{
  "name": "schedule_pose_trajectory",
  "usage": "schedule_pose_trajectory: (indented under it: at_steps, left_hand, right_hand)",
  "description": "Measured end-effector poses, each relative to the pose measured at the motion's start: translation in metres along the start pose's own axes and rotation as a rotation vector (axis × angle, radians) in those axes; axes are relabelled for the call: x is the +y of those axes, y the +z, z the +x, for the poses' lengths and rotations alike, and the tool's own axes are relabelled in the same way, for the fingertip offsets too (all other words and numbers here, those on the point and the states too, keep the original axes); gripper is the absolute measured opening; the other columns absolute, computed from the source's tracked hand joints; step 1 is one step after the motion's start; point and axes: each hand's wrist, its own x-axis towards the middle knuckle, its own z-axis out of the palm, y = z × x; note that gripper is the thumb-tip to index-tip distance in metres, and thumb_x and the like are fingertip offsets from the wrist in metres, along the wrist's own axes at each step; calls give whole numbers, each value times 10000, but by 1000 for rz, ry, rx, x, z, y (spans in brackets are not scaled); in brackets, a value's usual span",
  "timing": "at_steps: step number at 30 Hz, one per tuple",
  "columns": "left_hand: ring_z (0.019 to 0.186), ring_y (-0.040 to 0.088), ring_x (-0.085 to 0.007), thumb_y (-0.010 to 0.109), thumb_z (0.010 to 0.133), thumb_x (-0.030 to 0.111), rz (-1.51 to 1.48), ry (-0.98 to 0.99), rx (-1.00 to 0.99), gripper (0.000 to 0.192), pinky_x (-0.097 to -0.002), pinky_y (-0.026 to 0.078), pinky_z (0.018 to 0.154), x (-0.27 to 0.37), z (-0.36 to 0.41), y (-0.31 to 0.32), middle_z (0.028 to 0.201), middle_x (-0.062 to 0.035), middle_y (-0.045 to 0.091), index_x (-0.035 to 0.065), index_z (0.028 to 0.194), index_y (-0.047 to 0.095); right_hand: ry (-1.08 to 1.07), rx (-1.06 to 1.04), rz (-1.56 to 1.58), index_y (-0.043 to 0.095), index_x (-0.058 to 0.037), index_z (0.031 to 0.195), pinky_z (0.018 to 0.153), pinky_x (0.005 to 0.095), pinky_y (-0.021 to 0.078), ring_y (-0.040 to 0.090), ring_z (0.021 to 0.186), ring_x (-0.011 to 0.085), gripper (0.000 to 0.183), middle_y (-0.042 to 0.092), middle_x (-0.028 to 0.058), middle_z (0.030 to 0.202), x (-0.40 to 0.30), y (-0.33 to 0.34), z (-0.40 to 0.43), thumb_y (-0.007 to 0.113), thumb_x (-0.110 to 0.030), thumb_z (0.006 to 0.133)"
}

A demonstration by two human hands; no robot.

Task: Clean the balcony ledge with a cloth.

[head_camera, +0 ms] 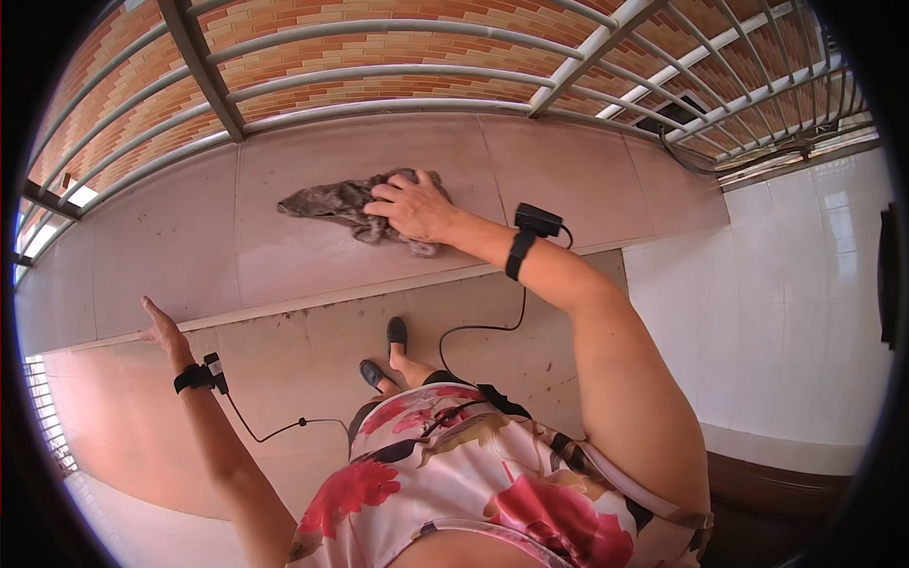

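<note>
A crumpled grey-brown cloth [334, 201] lies on the pinkish tiled ledge [305, 259]. My right hand [417, 207] presses on the cloth's right part, fingers bent over it and pointing left. Part of the cloth is hidden beneath that palm. Near the ledge's front edge at the far left is my left hand [165, 332], with its thumb spread and nothing held; whether it touches the edge I cannot tell. Each wrist wears a black strap with a small device and a cable.
Metal railings [398, 69] run along the ledge's far side, with a brick-patterned wall beyond. White wall tiles [767, 298] stand at the right. A black cable [699, 169] runs by the right-hand bars. Loose wrist cables hang over the floor, near my feet in dark shoes.
</note>
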Motion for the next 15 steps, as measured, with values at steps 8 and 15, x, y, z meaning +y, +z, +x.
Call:
schedule_pose_trajectory:
  at_steps: [8, 15]
  left_hand:
    - [1279, 271, -381, 590, 658, 692, 133, 2, 83, 1207, -409, 306, 1029, 7, -16, 36, 1373, -326, 189, -87, 1375, 12]
    - [1268, 290, -398, 525, 721, 669, 248, 5, 134, 1115, -409, 307, 1025, -7, -8, 30, 1360, -337, 220, -67, 1386, 16]
  right_hand:
    - [1044, 19, -245, 482, -212, 1236, 948, 517, 361, 373, 1211, 294, 409, 364, 5, 1372, 187, -54, -281, 451, -165, 831]
    - [1766, -138, -239, 336, -204, 1368, 1000, 556, 291, 327, 1268, 340, 480, 264, 64, 1442, 229, -44, -186, 330, -335, 906]
